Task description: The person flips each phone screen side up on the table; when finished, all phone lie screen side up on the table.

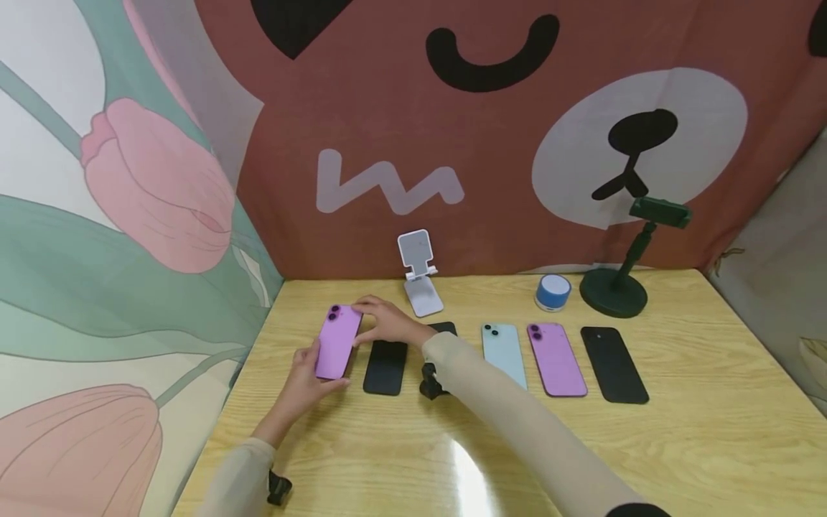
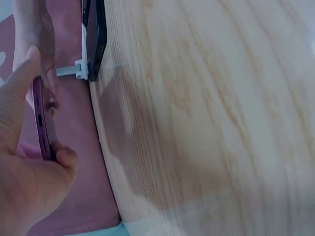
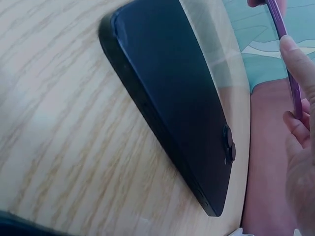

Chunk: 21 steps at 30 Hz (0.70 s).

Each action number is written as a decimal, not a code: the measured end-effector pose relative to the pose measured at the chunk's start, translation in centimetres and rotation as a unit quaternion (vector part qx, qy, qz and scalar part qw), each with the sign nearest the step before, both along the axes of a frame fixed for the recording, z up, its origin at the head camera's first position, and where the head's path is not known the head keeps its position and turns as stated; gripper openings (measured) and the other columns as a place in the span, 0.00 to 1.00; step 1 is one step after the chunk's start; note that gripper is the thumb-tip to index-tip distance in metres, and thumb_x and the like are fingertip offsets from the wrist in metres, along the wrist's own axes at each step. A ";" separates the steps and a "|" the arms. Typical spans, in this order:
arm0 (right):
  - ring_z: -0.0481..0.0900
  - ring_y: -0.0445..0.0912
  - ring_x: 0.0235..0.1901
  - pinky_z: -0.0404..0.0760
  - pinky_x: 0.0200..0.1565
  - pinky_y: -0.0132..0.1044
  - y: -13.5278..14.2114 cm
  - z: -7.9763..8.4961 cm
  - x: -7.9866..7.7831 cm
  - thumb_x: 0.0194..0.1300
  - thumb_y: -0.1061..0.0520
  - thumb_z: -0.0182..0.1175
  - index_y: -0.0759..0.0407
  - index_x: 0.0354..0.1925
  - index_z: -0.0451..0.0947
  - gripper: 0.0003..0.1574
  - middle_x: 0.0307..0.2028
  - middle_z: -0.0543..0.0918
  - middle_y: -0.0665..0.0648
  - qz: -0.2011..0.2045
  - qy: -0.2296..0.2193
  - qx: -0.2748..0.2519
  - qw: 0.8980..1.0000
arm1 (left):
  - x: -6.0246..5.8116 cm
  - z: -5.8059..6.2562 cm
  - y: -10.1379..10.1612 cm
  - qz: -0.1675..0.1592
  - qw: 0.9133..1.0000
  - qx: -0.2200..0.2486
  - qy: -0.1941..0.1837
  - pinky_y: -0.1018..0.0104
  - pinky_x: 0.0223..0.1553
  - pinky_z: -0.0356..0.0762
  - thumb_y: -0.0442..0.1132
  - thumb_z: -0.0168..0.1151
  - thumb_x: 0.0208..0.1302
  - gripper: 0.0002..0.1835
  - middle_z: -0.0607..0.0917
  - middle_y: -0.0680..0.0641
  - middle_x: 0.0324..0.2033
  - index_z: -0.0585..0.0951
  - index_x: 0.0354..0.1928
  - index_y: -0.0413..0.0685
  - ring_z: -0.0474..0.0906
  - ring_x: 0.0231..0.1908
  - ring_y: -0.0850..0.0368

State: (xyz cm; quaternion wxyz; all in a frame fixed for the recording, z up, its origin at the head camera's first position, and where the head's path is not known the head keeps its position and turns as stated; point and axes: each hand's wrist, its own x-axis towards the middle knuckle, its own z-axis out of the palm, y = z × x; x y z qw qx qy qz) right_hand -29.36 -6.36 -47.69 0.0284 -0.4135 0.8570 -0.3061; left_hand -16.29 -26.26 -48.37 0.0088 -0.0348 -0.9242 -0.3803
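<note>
A purple phone (image 1: 337, 345), with its camera side up, is held between both hands at the left of the table. My left hand (image 1: 302, 382) grips its lower end, thumb on one long side and fingers on the other. At the upper right edge, my right hand (image 1: 386, 320) pinches the phone between thumb and fingers. The left wrist view shows the purple phone (image 2: 44, 120) edge-on, raised off the table. Beneath and beside the right hand lies a black phone (image 1: 385, 370), seen close up with its camera lenses in the right wrist view.
Rightward in a row lie another dark phone (image 1: 444, 327), partly hidden by the right sleeve, a light blue phone (image 1: 504, 352), a second purple phone (image 1: 557, 362) and a black phone (image 1: 614, 366). Behind stand a white folding stand (image 1: 423, 294), a blue-white cylinder (image 1: 553, 293) and a dark green stand (image 1: 614, 293).
</note>
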 end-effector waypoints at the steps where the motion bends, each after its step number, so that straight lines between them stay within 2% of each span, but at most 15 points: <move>1: 0.67 0.48 0.62 0.65 0.62 0.38 0.0 0.0 0.0 0.50 0.43 0.72 0.61 0.66 0.66 0.50 0.62 0.69 0.57 -0.001 -0.003 -0.001 1.000 | 0.0 0.0 0.1 0.002 1.000 -0.001 0.005 0.43 0.58 0.63 0.44 0.76 0.47 0.58 0.60 0.24 0.57 0.48 0.70 0.26 0.64 0.55 0.34; 9: 0.67 0.50 0.62 0.65 0.62 0.39 0.1 0.4 0.3 0.49 0.44 0.73 0.61 0.65 0.67 0.50 0.62 0.69 0.58 -0.013 -0.012 -0.021 1.000 | 0.1 0.1 0.6 0.012 0.999 -0.001 0.033 0.45 0.54 0.67 0.44 0.72 0.52 0.53 0.62 0.25 0.53 0.51 0.69 0.25 0.67 0.51 0.35; 14: 0.66 0.49 0.62 0.64 0.63 0.39 -0.1 0.3 0.2 0.48 0.45 0.73 0.60 0.64 0.68 0.49 0.63 0.69 0.57 -0.022 -0.031 -0.048 0.998 | 0.3 -0.1 0.6 0.017 0.999 0.014 0.046 0.47 0.50 0.69 0.43 0.67 0.56 0.46 0.65 0.26 0.50 0.55 0.69 0.29 0.69 0.47 0.38; 18: 0.69 0.48 0.61 0.64 0.62 0.37 -0.4 0.3 0.3 0.48 0.48 0.74 0.59 0.65 0.67 0.49 0.63 0.69 0.58 -0.029 -0.069 -0.088 0.993 | 0.4 -0.5 0.7 0.020 0.998 0.032 0.055 0.52 0.45 0.70 0.41 0.63 0.59 0.38 0.68 0.28 0.47 0.60 0.69 0.37 0.69 0.45 0.41; 21: 0.71 0.48 0.58 0.64 0.62 0.37 -0.7 0.2 0.4 0.50 0.52 0.73 0.61 0.67 0.63 0.50 0.63 0.69 0.59 -0.030 -0.116 -0.130 0.984 | 0.5 -0.4 0.9 0.020 0.997 0.055 0.047 0.57 0.42 0.69 0.40 0.60 0.63 0.34 0.68 0.29 0.47 0.62 0.70 0.42 0.69 0.44 0.42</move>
